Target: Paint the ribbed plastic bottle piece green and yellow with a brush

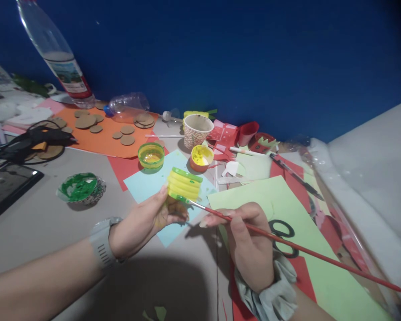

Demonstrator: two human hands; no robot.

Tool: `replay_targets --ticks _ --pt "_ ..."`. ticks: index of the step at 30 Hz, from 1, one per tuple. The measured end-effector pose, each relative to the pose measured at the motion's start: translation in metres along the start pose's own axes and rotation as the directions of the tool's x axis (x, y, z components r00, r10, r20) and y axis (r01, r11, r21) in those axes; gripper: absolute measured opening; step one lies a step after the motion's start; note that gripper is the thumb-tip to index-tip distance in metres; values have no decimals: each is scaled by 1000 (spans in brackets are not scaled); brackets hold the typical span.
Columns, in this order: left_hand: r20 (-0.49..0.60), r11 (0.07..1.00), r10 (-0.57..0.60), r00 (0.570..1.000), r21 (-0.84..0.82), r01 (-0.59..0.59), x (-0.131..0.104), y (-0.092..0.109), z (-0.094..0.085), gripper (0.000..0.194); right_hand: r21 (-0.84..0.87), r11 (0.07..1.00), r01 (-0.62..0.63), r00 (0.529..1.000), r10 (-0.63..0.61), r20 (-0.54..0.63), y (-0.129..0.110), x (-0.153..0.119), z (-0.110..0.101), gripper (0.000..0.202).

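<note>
Above the light-blue paper sheet, the person's left hand pinches a yellow, ridged, rounded piece with green edges between thumb and fingers. To the sheet's right, the right hand grips a slim, red-handled paintbrush, its tip at the piece's lower edge. A brush slip could streak green across the yellow; the close-set left fingers could smudge any wet paint.

Grey table: green paint bowl, dark device, light blue sheet.
</note>
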State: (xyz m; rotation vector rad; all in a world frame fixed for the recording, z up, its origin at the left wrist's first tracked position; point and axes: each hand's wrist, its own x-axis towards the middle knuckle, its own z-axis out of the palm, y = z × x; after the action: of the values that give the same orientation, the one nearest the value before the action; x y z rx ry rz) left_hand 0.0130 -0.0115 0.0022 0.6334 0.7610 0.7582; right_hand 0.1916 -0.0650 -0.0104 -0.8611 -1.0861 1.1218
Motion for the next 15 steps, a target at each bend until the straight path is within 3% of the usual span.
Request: replay_targets --ticks 15 --pt "48 1000 5 999 -25 -4 0 -3 -6 41 -14 999 -31 1000 31 -5 -1 2 0 10"
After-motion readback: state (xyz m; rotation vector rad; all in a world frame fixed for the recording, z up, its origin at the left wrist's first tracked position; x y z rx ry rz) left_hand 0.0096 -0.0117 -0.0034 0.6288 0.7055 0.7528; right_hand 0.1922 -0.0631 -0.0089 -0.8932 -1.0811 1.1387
